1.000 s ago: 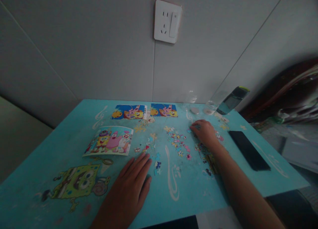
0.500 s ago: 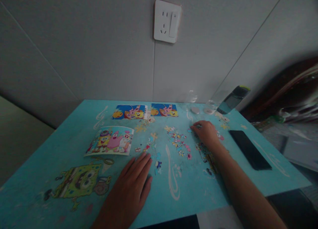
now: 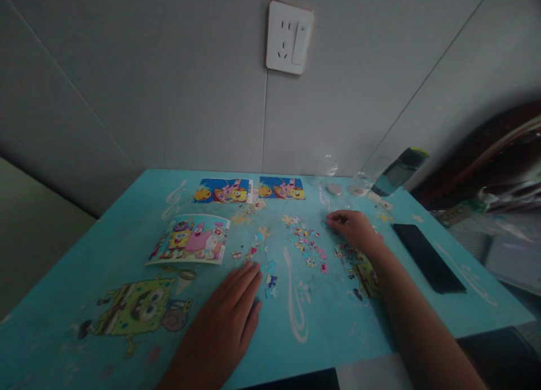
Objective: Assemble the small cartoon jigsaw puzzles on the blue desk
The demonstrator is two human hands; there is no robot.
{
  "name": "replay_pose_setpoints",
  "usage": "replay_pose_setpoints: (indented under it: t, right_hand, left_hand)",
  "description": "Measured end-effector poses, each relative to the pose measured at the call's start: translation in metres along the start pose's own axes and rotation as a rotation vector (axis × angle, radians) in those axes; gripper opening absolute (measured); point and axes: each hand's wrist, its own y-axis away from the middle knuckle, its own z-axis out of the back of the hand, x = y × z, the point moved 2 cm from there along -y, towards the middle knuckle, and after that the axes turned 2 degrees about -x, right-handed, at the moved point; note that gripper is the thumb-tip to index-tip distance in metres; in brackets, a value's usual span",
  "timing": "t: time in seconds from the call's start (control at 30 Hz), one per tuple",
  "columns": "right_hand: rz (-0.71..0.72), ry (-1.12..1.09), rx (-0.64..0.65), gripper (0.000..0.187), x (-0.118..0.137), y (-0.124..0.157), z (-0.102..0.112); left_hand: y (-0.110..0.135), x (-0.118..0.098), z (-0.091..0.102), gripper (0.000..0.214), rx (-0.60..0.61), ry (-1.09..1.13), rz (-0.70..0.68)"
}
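Turquoise table (image 3: 105, 249), grey wall (image 3: 169, 85); left grip (image 3: 228, 317) flat open; right grip (image 3: 355, 229) on puzzle pieces (image 3: 308, 246), closure unclear.

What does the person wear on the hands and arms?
Nothing that shows: the left hand and right hand are bare, without gloves, rings or a watch. The right forearm is bare as well; no sleeve shows on either arm.
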Motion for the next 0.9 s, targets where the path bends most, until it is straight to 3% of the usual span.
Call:
replay_pose_setpoints:
  t: [0.33,0.53,0.73,0.9]
  right_hand:
    - [0.074,0.120,-0.002,0.027,0.008,0.005,-0.001]
    - [0.027,-0.060,0.037,0.030,0.020,0.007,-0.002]
    - [0.123,-0.273,0.192,0.030,0.074,0.025,-0.026]
    - [0.260,-0.363,0.291,0.017,0.125,0.048,-0.052]
  left_hand:
    - [-0.002,-0.001,0.001,0.049,0.010,-0.016,-0.010]
    - [-0.005,-0.004,0.007,0.046,0.011,0.009,0.005]
    - [-0.008,-0.008,0.013,0.046,0.028,0.060,0.042]
    - [-0.008,-0.009,0.015,0.045,0.007,0.084,0.042]
